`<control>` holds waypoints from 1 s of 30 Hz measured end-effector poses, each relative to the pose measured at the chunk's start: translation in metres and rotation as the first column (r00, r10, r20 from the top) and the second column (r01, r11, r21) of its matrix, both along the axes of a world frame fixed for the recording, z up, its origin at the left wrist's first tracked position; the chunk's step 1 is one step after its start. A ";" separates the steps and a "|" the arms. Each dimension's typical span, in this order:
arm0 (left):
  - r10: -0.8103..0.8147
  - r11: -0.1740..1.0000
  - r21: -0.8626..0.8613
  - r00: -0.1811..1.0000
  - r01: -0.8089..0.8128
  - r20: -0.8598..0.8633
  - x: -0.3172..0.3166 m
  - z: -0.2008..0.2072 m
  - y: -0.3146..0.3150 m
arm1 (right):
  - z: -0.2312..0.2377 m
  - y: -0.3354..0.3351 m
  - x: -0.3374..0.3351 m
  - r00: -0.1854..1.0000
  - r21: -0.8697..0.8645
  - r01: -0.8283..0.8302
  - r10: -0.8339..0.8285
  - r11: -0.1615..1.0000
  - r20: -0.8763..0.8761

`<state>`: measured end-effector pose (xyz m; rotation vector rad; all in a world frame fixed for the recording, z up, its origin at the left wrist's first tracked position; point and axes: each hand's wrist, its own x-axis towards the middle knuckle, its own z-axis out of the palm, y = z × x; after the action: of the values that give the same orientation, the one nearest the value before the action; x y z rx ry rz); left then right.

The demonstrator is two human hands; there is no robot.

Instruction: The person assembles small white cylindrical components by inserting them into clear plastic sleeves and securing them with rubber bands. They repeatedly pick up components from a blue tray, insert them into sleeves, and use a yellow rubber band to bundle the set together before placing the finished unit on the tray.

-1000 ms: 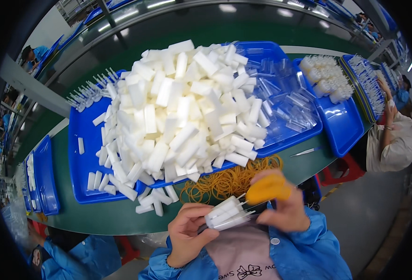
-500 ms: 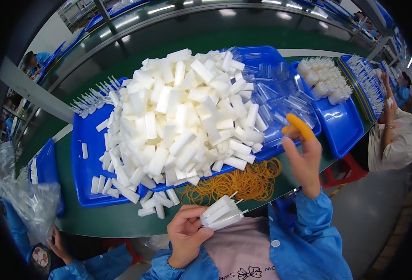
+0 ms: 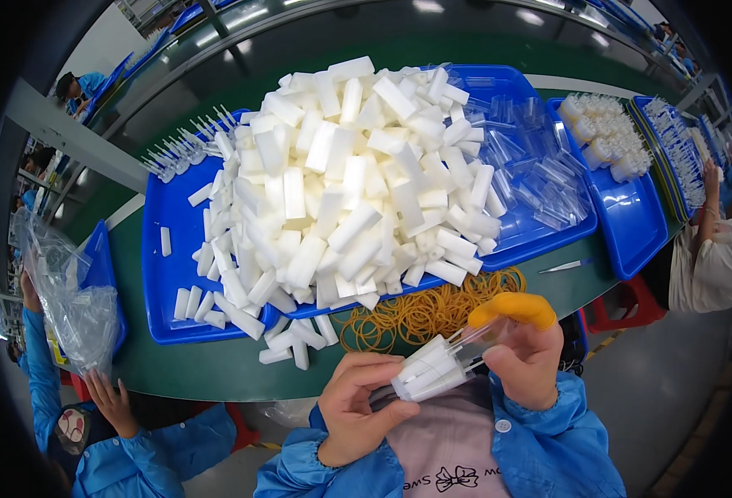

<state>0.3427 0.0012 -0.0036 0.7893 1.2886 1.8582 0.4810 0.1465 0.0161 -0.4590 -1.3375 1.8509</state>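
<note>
Low in front of my body, my left hand [image 3: 359, 408] grips a bundle of white foam blocks [image 3: 432, 371] around its left end. Thin clear rods stick out of the bundle's right end. My right hand [image 3: 533, 358], with yellow finger cots [image 3: 515, 310], pinches a clear plastic piece [image 3: 490, 334] close against those rods. Whether the piece touches the rods I cannot tell. Just beyond my hands lies a heap of tan rubber bands [image 3: 420, 317]. A tall pile of white foam blocks [image 3: 341, 183] rises behind it.
A blue tray [image 3: 160, 282] holds part of the pile and several white stemmed parts [image 3: 185, 151]. Another blue tray [image 3: 523, 242] holds clear plastic pieces [image 3: 540, 187]. Tweezers [image 3: 566, 266] lie on the green table. Finished-looking white assemblies [image 3: 602, 137] fill a right tray. A co-worker handles a clear bag [image 3: 75, 299] at left.
My right hand has come down and left from beside the clear pieces' tray to the foam bundle, now with a clear piece visible in it. The bundle stays in my left hand.
</note>
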 end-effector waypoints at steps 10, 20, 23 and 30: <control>-0.163 0.980 -0.159 0.945 0.121 -0.283 -0.001 0.009 0.000 | 0.000 -0.006 0.004 0.995 0.099 0.052 -0.060 0.994 0.077; -0.157 0.985 -0.117 0.937 0.126 -0.312 0.000 0.011 0.001 | 0.005 0.000 0.007 0.991 0.066 -0.054 0.046 0.996 0.126; -0.018 0.992 -0.130 0.980 -0.008 -0.200 0.002 0.011 0.004 | 0.002 0.015 0.011 0.990 0.427 -0.003 -0.058 0.904 0.129; -0.026 0.994 -0.107 0.998 0.020 -0.054 -0.006 0.001 0.007 | 0.005 0.025 0.009 0.928 0.438 0.026 -0.185 0.899 0.325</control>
<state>0.3366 0.0078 -0.0027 0.7996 1.3956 1.7448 0.4903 0.1714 0.0207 -0.6418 -1.8702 1.3617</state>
